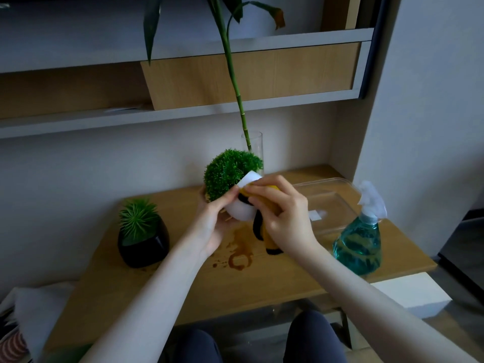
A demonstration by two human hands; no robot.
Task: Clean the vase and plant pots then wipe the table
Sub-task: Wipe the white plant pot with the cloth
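Note:
My left hand (212,224) grips a white pot (242,212) with a round green bushy plant (229,174), lifted and tilted above the table. My right hand (284,216) grips a yellow and black cloth (264,234) and presses it against the pot's side; the cloth's end hangs down. A tall glass vase (255,145) with a bamboo stalk stands behind the plant. A black pot (144,243) with a spiky green plant stands at the left on the wooden table (183,289). Brown stains (239,258) mark the table below my hands.
A spray bottle (360,244) of blue-green liquid stands at the table's right front. A clear plastic tray (330,203) lies behind it. Shelves run above along the wall. My knees are under the table's front edge. A white block (411,294) is at the right.

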